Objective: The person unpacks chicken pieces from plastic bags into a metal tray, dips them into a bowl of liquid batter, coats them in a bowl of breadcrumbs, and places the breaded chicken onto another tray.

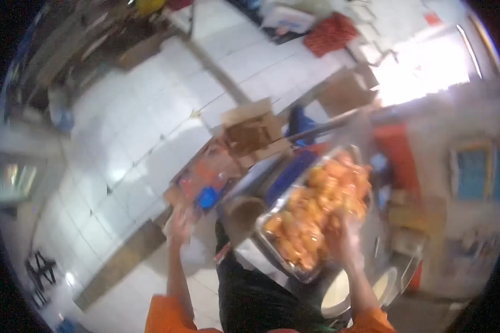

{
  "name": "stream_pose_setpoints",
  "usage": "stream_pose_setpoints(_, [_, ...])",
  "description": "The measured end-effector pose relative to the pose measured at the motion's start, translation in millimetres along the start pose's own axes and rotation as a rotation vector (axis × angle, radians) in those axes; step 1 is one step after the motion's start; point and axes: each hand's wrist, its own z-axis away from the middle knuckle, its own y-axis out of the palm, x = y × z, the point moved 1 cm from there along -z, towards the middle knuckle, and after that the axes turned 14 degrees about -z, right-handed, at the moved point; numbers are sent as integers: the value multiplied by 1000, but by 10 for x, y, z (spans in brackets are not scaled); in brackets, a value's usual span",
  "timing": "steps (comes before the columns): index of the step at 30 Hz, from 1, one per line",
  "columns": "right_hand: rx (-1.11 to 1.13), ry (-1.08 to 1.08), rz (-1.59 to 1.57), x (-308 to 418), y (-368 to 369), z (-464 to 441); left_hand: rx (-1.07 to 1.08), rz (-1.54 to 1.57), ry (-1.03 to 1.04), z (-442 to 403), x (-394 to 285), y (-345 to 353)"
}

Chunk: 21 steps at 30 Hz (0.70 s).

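A metal tray (268, 240) holds a heap of glossy orange-coated pieces (316, 202) that look like marinated chicken. Over the near right part of this heap is my right hand (345, 232), seemingly in a thin clear glove. It touches the pieces, and its fingers are blurred and partly hidden among them. Off to the left, my left hand (180, 223) is smeared by motion, so its grip does not show. It is nearest to a reddish, clear-looking package (203, 172) with a round blue item (208, 197) beside it.
An open cardboard box (253, 133) stands beyond the package. Below the tray's right end are two pale round containers (335, 294) (384, 286). A blue bin-like item (289, 175) borders the tray. White floor tiles (133, 127) spread left; a bright opening (422, 69) glares at upper right.
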Motion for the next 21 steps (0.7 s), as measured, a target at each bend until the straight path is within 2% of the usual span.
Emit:
stream_pose_setpoints(1, [-15,-205,-14,-125,-15,-121,-71,-490,181,-7,-175,-183])
stream_pose_setpoints(2, [-11,-394,-15,-214,-112,-83,-59,-507,242,39,-536,-390])
stream_pose_setpoints(4, [50,-38,-165,193,-504,111,-35,-200,-138,431,-1412,-847])
stream_pose_setpoints(5, [20,-22,-196,167,-634,232,-28,-229,-102,520,-1682,-943])
stream_pose_setpoints(7, [-23,-122,-556,80,-837,441,-202,37,-25,607,-2218,-1151])
stream_pose_setpoints(10, [-166,-91,-669,-251,-1257,810,-182,-30,113,762,-3310,-1215])
stream_pose_setpoints(11, [-310,-283,-671,-438,-1316,902,-149,-85,200,759,-3576,-1112])
stream_pose_setpoints(12, [-317,-283,-685,-588,-1492,1079,-111,-140,275,795,-3824,-997])
stream_pose_setpoints(14, [-245,-95,-888,-820,-1850,1611,-75,-103,279,946,-4526,-705])
stream_pose_setpoints(15, [-296,7,-792,-887,-2050,1856,-71,-117,291,953,-4721,-546])
stream_pose_setpoints(16, [-400,-125,-883,-1183,-2024,2092,-98,-233,103,996,-4739,-328])
stream_pose_setpoints(17, [-427,-66,-880,-1400,-2074,2388,-127,-350,-81,1045,-4674,-127])
stream_pose_setpoints(19, [-478,3,-887,-1780,-2136,2905,-98,-272,-52,857,-4063,303])
stream_pose_setpoints(21, [-539,218,-981,-2152,-2121,3431,-49,-188,-34,1088,-4177,506])
